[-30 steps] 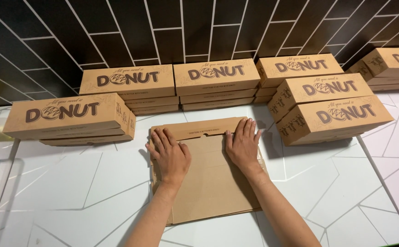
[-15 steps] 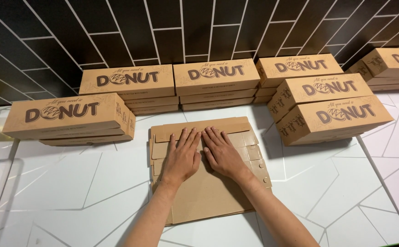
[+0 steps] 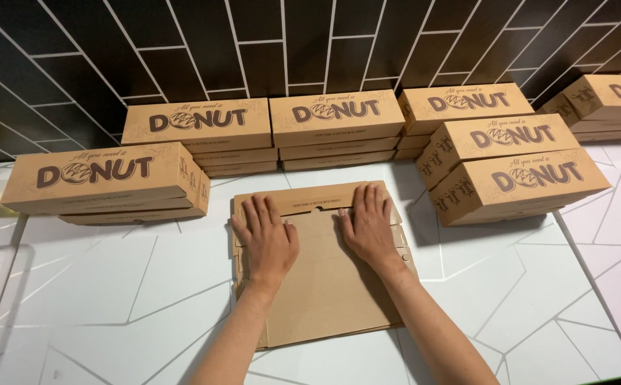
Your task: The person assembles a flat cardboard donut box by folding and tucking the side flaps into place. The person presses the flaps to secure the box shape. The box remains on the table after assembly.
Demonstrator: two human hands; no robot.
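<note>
Plainly, the flat cardboard box blank (image 3: pixel 324 285) lies in the middle of the white counter (image 3: pixel 111 285), its far edge folded into a narrow flap that points toward the stacked boxes. It looks light and thin, stiff across its panels but ready to bend along the scored creases, so I judge it would handle best taken by the edges or side flaps rather than by the broad middle, which could buckle or slide on the smooth counter.

Both hands rest palm-down on the far half of it, fingers spread and flat, gripping nothing. The left hand (image 3: pixel 267 239) presses left of centre; the right hand (image 3: pixel 369 227) presses right of centre, its fingertips reaching the folded far flap.

Just beyond the blank, assembled brown boxes are stacked: a stack at the far left (image 3: pixel 107 182), two stacks against the wall (image 3: pixel 275 135), and a taller stack at the right (image 3: pixel 517 167), with another at the far right corner (image 3: pixel 609 103). All are closed, with printed lids. Behind them rises a dark tiled wall (image 3: pixel 289 43). The counter bears thin grey angular lines.
</note>
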